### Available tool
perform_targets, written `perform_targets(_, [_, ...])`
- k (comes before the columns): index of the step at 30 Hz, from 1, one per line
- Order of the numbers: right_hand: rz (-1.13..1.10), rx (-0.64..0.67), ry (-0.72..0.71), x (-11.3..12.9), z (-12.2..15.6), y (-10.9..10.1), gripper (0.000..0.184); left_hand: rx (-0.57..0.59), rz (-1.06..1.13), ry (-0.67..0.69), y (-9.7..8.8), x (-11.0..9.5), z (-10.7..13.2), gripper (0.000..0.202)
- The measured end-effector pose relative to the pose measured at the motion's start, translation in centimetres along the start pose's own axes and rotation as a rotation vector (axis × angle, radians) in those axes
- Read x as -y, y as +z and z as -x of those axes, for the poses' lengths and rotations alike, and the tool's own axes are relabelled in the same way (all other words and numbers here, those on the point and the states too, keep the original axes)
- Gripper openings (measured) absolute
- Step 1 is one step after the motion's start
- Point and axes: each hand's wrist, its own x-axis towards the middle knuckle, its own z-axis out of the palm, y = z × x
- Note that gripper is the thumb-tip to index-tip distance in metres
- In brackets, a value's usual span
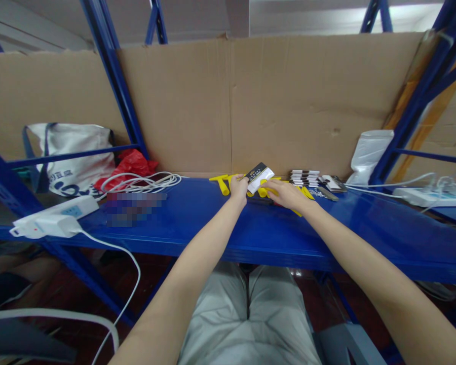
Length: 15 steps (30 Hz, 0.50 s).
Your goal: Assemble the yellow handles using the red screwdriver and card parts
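Observation:
My left hand [238, 187] is closed on one end of a small black-and-white packet [261, 176], held tilted above the blue shelf. My right hand [284, 193] has its fingertips bent together at the packet's lower right edge; what lies between them is too small to make out. Yellow T-shaped plastic tools [222, 184] lie just left of and behind my left hand. More yellow pieces [307, 192] show around my right hand, partly covered by it. Beyond it stands a stack of similar black-and-white packets [304, 178], with loose ones [332, 183] to its right.
A blue metal shelf [167, 223] spans the view, backed by a cardboard sheet [182, 111]. On the left are a white cloth bag [74, 152], a red plastic bag [131, 167], coiled white cable [152, 183] and a power strip [76, 207]. At right are a white pouch [370, 154] and another strip [441, 197].

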Motion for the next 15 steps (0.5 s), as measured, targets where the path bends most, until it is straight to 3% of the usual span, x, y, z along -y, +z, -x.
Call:
perform_targets(4, [-0.013, 0.005, 0.002, -0.3, -0.1, 0.1, 0.038, 0.073, -0.038, -0.006, 0.0, 0.1, 0.2, 0.022])
perform_targets(9, [-0.026, -0.065, 0.035, -1.6, -0.1, -0.2, 0.039, 0.046, -0.086, 0.017, -0.1, 0.5, -0.1, 0.035])
perform_targets(15, [0.071, -0.200, 0.282, -7.0, 0.5, -2.2, 0.041, 0.081, -0.128, -0.012, -0.1, 0.6, 0.1, 0.037])
